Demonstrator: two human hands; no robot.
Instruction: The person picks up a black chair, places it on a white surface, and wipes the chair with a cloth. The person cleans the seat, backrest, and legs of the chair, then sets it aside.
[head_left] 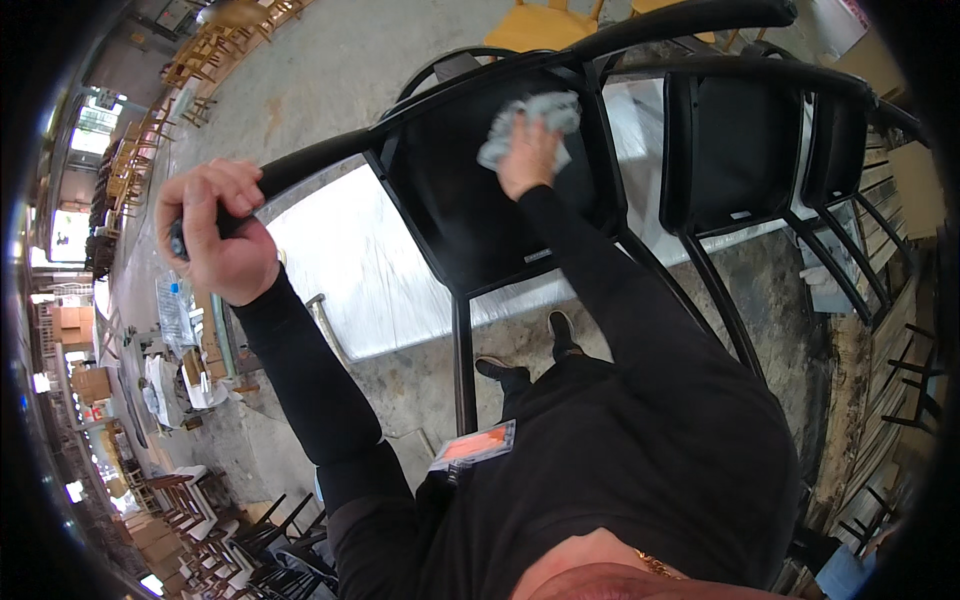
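Observation:
A black chair (440, 205) is tipped in front of me, its legs pointing down toward my body and its broad panel facing me. My left hand (222, 232) is wrapped around the left end of the chair's curved black rail (312, 165). On the upper right part of the panel, my right hand (530, 162) presses a crumpled pale grey cloth (556, 108) flat against the surface. The fingers lie over the cloth and partly sink into its folds. A small light label (538, 257) sits at the panel's lower edge.
Two more black chairs, one nearer (735, 150) and one farther right (838, 145), stand tipped alike beside it. Beneath them is a platform wrapped in shiny plastic film (350, 265). A yellow chair (540, 27) is beyond. Cardboard (915, 185) is at the right; wooden chairs (205, 50) line the far left.

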